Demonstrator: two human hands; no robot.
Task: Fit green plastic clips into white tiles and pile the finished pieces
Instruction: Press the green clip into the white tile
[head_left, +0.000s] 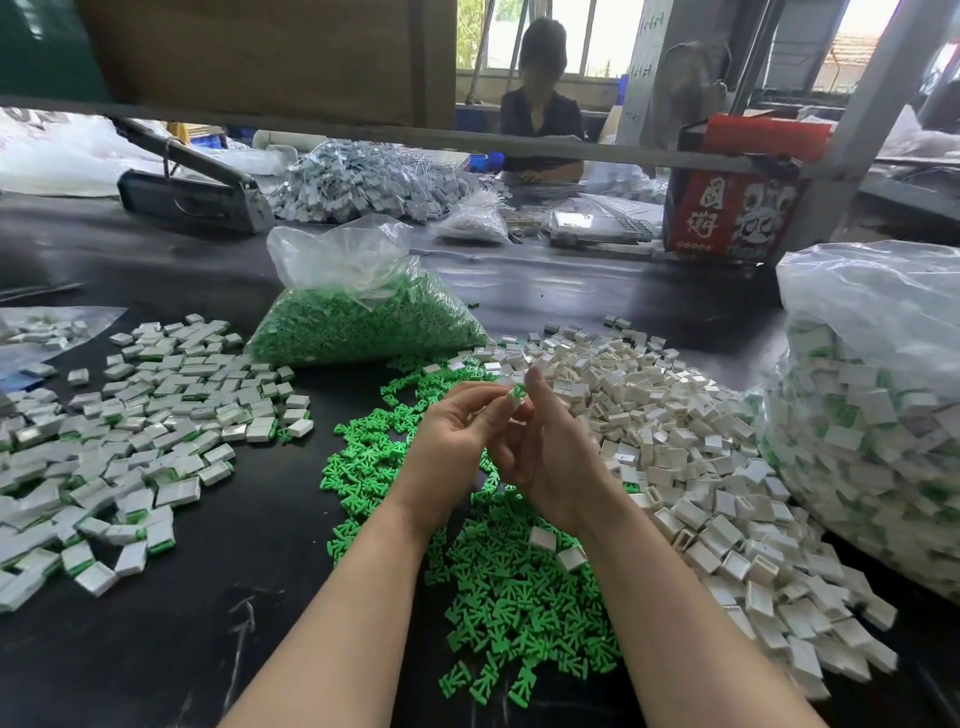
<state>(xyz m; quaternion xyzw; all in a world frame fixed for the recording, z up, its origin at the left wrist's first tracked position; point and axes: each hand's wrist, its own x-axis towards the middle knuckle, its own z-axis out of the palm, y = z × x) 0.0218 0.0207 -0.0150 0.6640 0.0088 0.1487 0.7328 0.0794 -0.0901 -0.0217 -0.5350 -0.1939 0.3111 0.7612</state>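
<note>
Both my hands meet over the middle of the black table. My left hand (457, 431) pinches a small white tile with a green clip (516, 397) at its fingertips. My right hand (550, 452) touches the same piece from the right, fingers raised beside it. Loose green clips (514, 587) lie heaped under my forearms. Empty white tiles (691, 452) are heaped to the right. Finished tiles with green clips (130, 431) are spread out on the left.
A clear bag of green clips (358, 312) stands behind the hands. A big bag of finished pieces (872, 405) fills the right edge. A red carton (732, 202), a grey tool (192, 192) and another person sit at the far side.
</note>
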